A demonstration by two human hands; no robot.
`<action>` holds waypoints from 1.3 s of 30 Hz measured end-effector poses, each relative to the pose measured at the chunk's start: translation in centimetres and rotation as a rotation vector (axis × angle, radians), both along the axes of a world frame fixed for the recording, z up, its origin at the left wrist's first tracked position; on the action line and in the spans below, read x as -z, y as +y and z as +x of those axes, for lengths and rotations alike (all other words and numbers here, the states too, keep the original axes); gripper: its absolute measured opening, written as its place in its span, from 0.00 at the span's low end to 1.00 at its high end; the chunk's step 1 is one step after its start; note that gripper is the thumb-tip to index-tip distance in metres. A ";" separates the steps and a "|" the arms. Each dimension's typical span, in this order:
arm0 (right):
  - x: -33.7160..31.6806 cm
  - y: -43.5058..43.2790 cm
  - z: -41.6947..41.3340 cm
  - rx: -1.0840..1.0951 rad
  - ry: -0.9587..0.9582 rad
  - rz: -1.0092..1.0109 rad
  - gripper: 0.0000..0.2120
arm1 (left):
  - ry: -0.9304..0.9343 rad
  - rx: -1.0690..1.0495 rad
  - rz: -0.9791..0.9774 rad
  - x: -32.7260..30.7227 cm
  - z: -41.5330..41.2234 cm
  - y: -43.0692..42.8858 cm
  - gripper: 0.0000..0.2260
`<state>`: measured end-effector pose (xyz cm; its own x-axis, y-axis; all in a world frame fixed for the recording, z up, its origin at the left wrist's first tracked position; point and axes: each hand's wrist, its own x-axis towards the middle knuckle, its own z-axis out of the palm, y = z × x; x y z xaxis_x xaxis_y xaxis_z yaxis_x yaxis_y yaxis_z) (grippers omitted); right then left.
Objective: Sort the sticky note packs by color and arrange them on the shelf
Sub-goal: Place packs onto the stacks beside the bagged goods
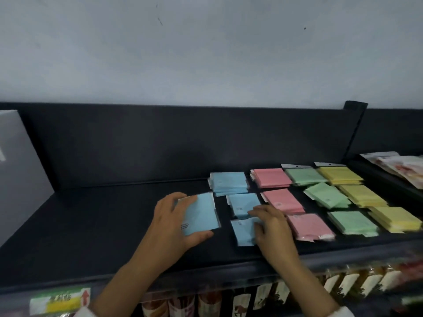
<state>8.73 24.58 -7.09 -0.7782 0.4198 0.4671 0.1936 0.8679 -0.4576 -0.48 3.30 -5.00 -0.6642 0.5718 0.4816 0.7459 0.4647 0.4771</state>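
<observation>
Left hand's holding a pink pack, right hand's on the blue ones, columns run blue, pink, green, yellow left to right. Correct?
Not quite. In the head view the left hand holds a blue pack, not a pink one. The rest stands: the right hand rests on the blue packs, and the columns run blue, pink, green, yellow.

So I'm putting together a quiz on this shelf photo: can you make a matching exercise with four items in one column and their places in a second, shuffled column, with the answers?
Items
1. yellow packs
2. pink packs
3. blue pack held by the left hand
4. green packs

Places
A. column directly right of the blue ones
B. column farthest right of the four colours
C. left of the blue column, gripped at its edges
D. column between pink and yellow

Pairs: 1-B, 2-A, 3-C, 4-D
</observation>
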 end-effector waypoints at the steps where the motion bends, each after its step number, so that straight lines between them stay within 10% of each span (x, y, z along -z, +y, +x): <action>1: -0.1 0.0 0.3 -0.008 0.028 -0.034 0.17 | -0.018 0.011 0.010 -0.2 -0.2 0.8 0.35; 9: -1.7 2.6 3.4 0.053 0.240 -0.117 0.19 | -0.184 0.131 -0.019 -2.3 -1.7 11.1 0.35; 19: -2.2 6.4 7.8 0.065 0.201 -0.182 0.17 | -0.315 0.054 -0.548 0.7 -4.3 17.3 0.34; 29: -1.8 6.8 6.2 0.006 0.218 -0.178 0.17 | -0.252 0.043 -0.191 -1.0 -2.2 13.5 0.20; 39: -0.7 3.3 2.7 -0.108 0.052 -0.229 0.20 | -0.281 -0.121 -0.266 2.0 0.3 6.9 0.27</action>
